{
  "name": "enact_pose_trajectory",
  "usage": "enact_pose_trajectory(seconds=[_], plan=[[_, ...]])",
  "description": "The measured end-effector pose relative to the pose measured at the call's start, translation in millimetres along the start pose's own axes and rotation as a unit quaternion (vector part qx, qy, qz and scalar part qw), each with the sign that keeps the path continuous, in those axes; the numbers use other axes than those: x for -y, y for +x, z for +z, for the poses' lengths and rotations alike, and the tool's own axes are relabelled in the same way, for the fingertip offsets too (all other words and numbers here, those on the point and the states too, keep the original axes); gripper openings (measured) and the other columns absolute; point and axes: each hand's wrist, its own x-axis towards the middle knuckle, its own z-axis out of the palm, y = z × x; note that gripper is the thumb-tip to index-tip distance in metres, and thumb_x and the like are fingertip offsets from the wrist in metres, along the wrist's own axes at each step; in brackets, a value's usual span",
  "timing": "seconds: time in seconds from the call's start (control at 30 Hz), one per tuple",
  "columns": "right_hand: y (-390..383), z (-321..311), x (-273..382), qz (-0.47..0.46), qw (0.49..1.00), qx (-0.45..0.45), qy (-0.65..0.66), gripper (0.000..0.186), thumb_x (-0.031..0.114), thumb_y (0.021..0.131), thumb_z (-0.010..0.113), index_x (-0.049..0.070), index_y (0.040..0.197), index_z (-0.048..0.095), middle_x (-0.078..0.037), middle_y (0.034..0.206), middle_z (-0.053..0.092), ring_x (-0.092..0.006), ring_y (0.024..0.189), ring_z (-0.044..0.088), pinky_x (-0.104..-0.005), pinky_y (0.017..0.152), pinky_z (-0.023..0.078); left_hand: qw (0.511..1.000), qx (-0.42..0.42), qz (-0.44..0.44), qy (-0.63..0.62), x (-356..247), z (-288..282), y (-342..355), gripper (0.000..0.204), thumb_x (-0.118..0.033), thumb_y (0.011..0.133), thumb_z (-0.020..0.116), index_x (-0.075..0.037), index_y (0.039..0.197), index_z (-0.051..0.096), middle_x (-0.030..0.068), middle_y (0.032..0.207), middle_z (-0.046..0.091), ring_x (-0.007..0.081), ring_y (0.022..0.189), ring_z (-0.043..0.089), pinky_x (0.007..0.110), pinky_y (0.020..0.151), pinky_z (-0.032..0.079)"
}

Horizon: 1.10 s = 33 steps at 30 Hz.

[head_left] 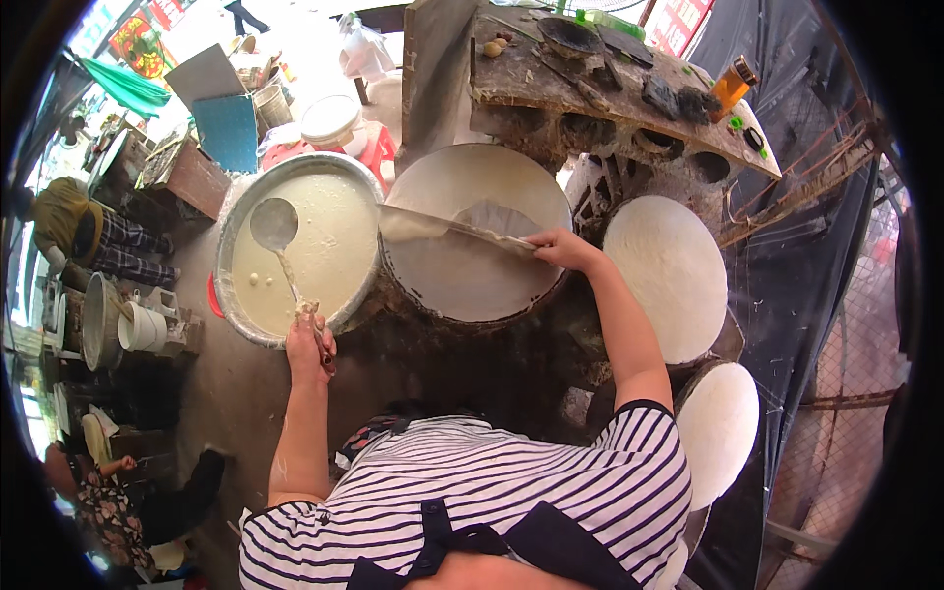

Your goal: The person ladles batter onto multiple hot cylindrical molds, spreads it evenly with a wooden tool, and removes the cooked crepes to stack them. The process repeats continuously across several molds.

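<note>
My left hand [310, 344] is closed around the handle of a round metal ladle [274, 224]. The ladle's bowl rests at the surface of pale, creamy batter [329, 246] in a wide metal basin [222, 246]. My right hand [565, 249] grips the end of a long flat spatula [447, 227], its blade reaching left across a large round griddle [472, 290]. Pale batter coats the blade's far end, near the basin's right rim. A whitish layer covers the back of the griddle, while a greyer surface shows in front. Whether the blade touches the griddle I cannot tell.
Two pale round discs [664, 280] lie at my right. A worn workbench [551, 84] beyond the griddle bears tools and an orange bottle [733, 87]. A white bucket [330, 120] stands behind the basin. Two people [103, 501] are at the left, among pots and boxes.
</note>
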Motion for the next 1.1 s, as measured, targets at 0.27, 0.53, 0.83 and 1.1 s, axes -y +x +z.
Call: enact_pose_trajectory(seconds=[0.27,0.53,0.83,1.1], plan=[[74,-33,20,0.072,0.996,0.058,-0.016,0.041,0.014,0.076,0.054,0.011,0.116,0.062,-0.002,0.076,0.065,-0.0121,0.062,0.055,-0.0266,0.055,0.044,1.000,-0.012,0.020,0.010,11,4,-30,0.018,-0.026,0.094,0.048,-0.009,0.089,0.048,-0.0001,0.067,0.046,0.0080,0.042,0.042,0.022,0.033,0.036],[-7,-51,37,0.116,0.988,0.082,-0.063,0.039,0.020,0.075,0.063,0.011,0.113,0.064,-0.002,0.075,0.064,-0.0101,0.062,0.054,-0.0250,0.055,0.043,0.999,0.006,0.007,0.035,12,-32,-42,0.019,-0.027,0.095,0.046,-0.009,0.090,0.047,-0.0002,0.068,0.046,0.0080,0.044,0.042,0.023,0.036,0.036],[-129,163,40,0.175,0.945,-0.242,0.133,0.024,0.024,0.082,0.060,0.004,0.094,0.056,-0.008,0.066,0.059,-0.0183,0.058,0.060,-0.0319,0.053,0.048,0.994,0.090,-0.059,0.033,12,-84,10,0.018,-0.026,0.094,0.049,-0.008,0.093,0.050,0.0006,0.070,0.048,0.0087,0.043,0.043,0.022,0.033,0.036],[50,360,182,0.101,0.721,-0.297,0.618,0.018,0.024,0.091,0.043,0.006,0.087,0.043,-0.004,0.056,0.046,-0.0135,0.035,0.039,-0.0293,0.032,0.034,0.980,0.153,-0.112,0.066,-27,-114,34,0.020,-0.028,0.094,0.049,-0.008,0.094,0.050,0.0002,0.066,0.048,0.0095,0.040,0.043,0.023,0.031,0.036]])
